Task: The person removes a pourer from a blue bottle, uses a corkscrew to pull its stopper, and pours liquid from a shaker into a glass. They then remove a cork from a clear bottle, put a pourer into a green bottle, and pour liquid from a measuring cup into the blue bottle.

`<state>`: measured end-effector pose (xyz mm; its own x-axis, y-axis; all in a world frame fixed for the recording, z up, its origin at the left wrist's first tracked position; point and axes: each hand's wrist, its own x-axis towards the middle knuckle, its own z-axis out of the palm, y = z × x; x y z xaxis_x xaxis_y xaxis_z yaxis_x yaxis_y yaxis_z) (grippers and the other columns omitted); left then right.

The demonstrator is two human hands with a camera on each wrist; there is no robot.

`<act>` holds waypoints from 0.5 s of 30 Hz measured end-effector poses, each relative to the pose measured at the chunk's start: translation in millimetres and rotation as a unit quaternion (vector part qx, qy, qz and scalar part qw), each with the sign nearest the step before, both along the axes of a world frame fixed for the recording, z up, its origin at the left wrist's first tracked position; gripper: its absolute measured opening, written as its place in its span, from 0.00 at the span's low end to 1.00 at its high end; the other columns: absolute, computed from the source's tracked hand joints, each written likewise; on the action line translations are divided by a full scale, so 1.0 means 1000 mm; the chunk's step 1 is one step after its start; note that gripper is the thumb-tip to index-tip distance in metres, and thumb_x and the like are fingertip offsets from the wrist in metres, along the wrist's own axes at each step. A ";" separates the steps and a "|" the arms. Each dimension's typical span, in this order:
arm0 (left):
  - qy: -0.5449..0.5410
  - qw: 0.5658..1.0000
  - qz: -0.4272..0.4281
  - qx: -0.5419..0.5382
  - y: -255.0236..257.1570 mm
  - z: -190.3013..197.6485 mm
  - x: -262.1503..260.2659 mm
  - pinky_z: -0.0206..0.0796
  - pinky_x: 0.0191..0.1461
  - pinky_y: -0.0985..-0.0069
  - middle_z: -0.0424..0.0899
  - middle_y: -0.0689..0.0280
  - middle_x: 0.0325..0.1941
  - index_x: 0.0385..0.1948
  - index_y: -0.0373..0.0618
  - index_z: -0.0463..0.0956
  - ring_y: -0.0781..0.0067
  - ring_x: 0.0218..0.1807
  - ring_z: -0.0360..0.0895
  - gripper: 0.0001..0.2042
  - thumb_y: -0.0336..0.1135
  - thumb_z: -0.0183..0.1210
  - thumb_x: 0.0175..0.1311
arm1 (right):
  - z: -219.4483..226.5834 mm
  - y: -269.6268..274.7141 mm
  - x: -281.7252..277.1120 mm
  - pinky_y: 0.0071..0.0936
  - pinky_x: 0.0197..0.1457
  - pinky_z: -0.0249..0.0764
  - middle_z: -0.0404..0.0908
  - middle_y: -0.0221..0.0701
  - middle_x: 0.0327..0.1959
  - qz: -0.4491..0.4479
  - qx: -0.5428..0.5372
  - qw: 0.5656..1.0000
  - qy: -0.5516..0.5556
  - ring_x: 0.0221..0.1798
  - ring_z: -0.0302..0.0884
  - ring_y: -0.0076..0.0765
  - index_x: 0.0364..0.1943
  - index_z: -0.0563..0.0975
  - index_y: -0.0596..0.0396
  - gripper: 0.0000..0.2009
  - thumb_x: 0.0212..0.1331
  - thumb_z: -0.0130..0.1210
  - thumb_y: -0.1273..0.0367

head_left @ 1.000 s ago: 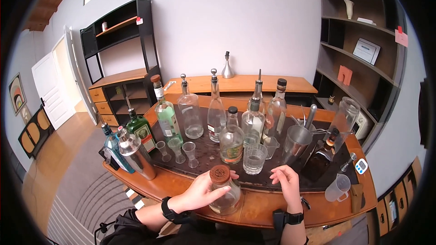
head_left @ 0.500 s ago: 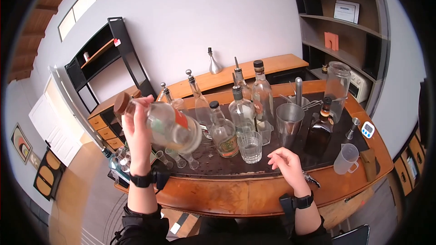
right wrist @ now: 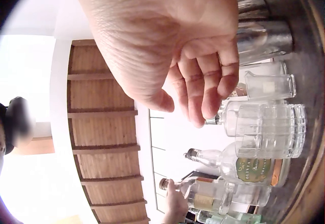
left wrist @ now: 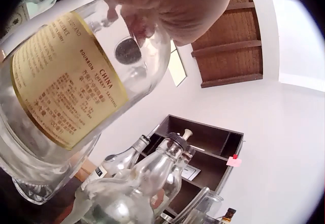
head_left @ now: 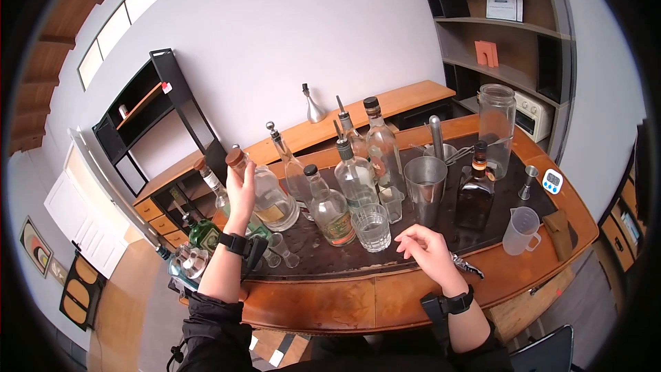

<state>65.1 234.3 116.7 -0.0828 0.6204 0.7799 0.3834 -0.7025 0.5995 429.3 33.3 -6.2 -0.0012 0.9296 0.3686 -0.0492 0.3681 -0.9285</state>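
My left hand (head_left: 241, 196) grips the neck of a clear glass bottle (head_left: 275, 207) with a round wooden stopper (head_left: 236, 157). The bottle is tilted, its base over the back left of the dark mat. In the left wrist view its cream label (left wrist: 71, 81) with printed text faces the camera, and the fingers wrap the shoulder at the top. My right hand (head_left: 428, 253), loosely curled and holding nothing, hovers above the table's front edge. Left of it stands a clear cut-glass tumbler (head_left: 372, 229), beside a squat black-capped bottle (head_left: 334, 212) with a green and orange label.
Spouted and capped bottles (head_left: 357, 172) stand behind the tumbler. Toward the right are a metal shaker tin (head_left: 425, 189), a dark brown bottle (head_left: 475, 200), a tall glass jar (head_left: 496, 127), a plastic measuring jug (head_left: 521, 231) and a timer (head_left: 552, 181). Small glasses (head_left: 282, 251) sit near my left forearm.
My left hand lifted the wooden-stoppered bottle from the table's front edge, swung it left and carried it toward the back-left bottles. The right hand stays near the front edge, empty.
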 end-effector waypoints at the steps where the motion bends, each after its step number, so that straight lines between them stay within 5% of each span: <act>1: 0.012 0.999 -0.014 -0.036 0.003 -0.003 -0.003 0.65 0.58 0.73 0.79 0.62 0.49 0.54 0.37 0.69 0.74 0.52 0.75 0.16 0.34 0.55 0.70 | 0.001 0.000 0.000 0.19 0.36 0.75 0.83 0.32 0.34 0.000 0.000 1.000 0.001 0.35 0.81 0.21 0.39 0.79 0.62 0.07 0.66 0.53 0.72; 15: 0.065 0.982 -0.042 -0.172 0.000 -0.045 0.003 0.65 0.60 0.73 0.79 0.60 0.54 0.58 0.37 0.66 0.73 0.55 0.75 0.20 0.36 0.58 0.69 | 0.002 -0.002 -0.001 0.18 0.36 0.75 0.84 0.32 0.32 0.000 -0.004 1.000 0.002 0.32 0.80 0.20 0.40 0.79 0.62 0.08 0.67 0.53 0.71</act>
